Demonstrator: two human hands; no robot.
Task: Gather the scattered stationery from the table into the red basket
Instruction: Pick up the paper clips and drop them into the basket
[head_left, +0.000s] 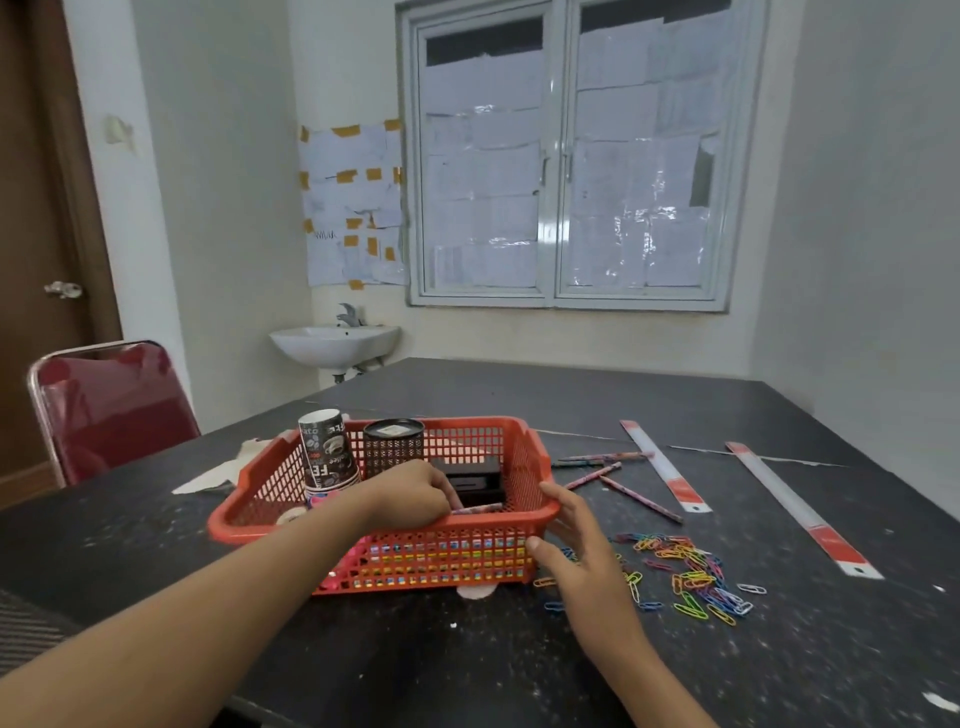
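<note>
Left hand pinches a pencil inside the red basket; right hand, fingers loosely spread, touches its near-right corner.

Basket: on the surface, near its front.
Inside basket: cup stack back left; pen holder right of it; box before the holder.
Left hand: in basket, pinching a pencil.
Right hand: touching the basket's front right corner.
Loose pencils: right of basket.
Rulers: right of those.
Paper clips: before them.

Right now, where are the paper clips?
Head view: the paper clips lie scattered on the table, right of the red basket, beside the right hand.
</note>
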